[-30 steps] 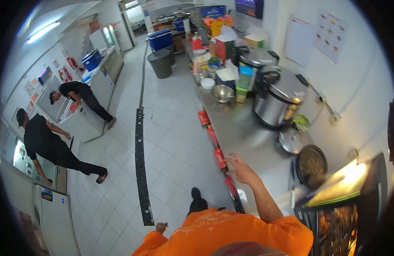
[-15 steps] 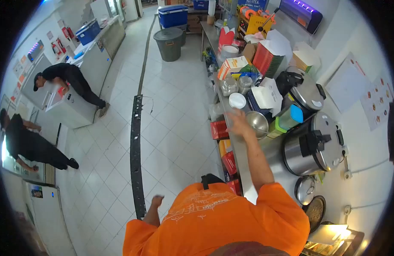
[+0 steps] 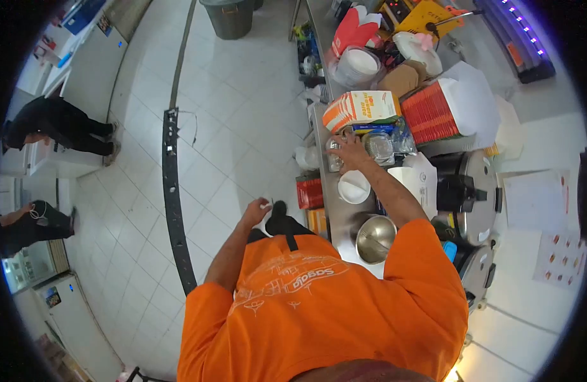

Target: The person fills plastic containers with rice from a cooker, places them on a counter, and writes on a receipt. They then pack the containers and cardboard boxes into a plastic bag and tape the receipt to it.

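Observation:
My right hand (image 3: 352,153) is over the steel counter with its fingers spread. Its fingertips are at a stack of clear plastic containers (image 3: 333,155), and I see no firm grip on them. Another clear container stack (image 3: 378,148) lies just right of the hand. Below the wrist sits a white round tub (image 3: 354,186). A steel bowl (image 3: 375,239) with a utensil in it stands closer to my body. My left hand (image 3: 258,211) hangs over the floor beside the counter, fingers curled. Something small and whitish shows at its fingertips, too small to name.
An orange-and-white striped carton (image 3: 362,109), stacked red cartons (image 3: 431,114) and large steel cookers (image 3: 481,197) crowd the counter (image 3: 344,219). Red boxes (image 3: 310,192) sit below its edge. A dark strip (image 3: 174,191) runs along the tiled floor. Two people in dark clothes stand at left.
My view has moved forward along the counter and tilted down. My right hand has gone from near the steel bowl to the clear containers. My left hand has come up and forward.

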Tool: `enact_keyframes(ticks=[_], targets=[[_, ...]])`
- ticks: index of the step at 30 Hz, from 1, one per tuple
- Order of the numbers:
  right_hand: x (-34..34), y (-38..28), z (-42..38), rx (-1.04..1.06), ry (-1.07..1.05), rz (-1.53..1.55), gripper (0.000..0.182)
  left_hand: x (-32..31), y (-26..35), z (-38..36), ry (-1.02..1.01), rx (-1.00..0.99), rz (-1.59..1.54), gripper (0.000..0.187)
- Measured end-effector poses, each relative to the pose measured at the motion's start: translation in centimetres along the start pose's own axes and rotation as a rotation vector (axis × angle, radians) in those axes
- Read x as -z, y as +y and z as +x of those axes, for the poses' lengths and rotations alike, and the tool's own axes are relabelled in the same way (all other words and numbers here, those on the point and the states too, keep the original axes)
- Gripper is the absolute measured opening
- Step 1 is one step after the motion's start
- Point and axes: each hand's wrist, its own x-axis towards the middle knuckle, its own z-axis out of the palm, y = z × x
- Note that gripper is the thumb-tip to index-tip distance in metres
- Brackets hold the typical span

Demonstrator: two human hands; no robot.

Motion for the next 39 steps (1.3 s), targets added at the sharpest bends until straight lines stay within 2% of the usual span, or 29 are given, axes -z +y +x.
enact_keyframes(ticks=[1,4,7,9,12,13,16,17,20,21,25,31,39], targets=[[0.1,0.5,0.5,0.016,-0.003,0.038,0.085,0.4,2.6,1.3,-0.034,-0.015,-0.017,0.039],[-3.9,4.6,1.1,0.198,0.232,0.271,0.075,-0.1,8.2,5.8,-0.158,-0.124,-0.080,0.037],[-2.1,4.9,0.0,0.243,0.238,0.278,0.072,-2.8,13.2,11.6,-0.353,-0.327,-0.147,0.037],[-2.9,4.3,0.2,0.196,0.220,0.242,0.073,-5.1,16.3,13.8,-0.335,-0.312,-0.203,0.038],[-0.6,3.7,0.3,0.091,0.077,0.208,0.076,-10.3,16.7,16.9,-0.029,-0.188,-0.223,0.036],[0.7,3.3,0.3,0.048,0.013,0.203,0.077,-16.8,11.3,20.5,-0.118,-0.189,-0.667,0.035],[1.7,1.5,0.8,0.044,0.069,0.055,0.076,-14.5,12.8,19.9,-0.140,-0.391,-0.402,0.035],[1.1,1.3,1.1,0.049,0.095,0.054,0.073,-12.4,15.5,18.8,-0.313,0.208,-0.830,0.028],[-1.8,1.5,2.2,0.078,0.167,0.103,0.065,-9.2,18.0,17.5,-0.344,0.475,-1.158,0.023],[-2.2,2.1,2.1,0.102,0.183,0.150,0.062,-8.8,17.8,17.4,-0.407,0.458,-1.123,0.021],[-3.2,3.4,1.7,0.155,0.158,0.184,0.054,-9.1,18.2,16.2,-0.410,0.488,-1.071,0.024],[-2.4,1.6,2.0,0.063,0.155,0.108,0.050,-9.7,17.5,15.8,-0.424,0.451,-1.042,0.026],[-2.6,2.4,1.9,0.122,0.161,0.168,0.044,-10.7,17.2,14.9,-0.395,0.447,-1.075,0.028]])
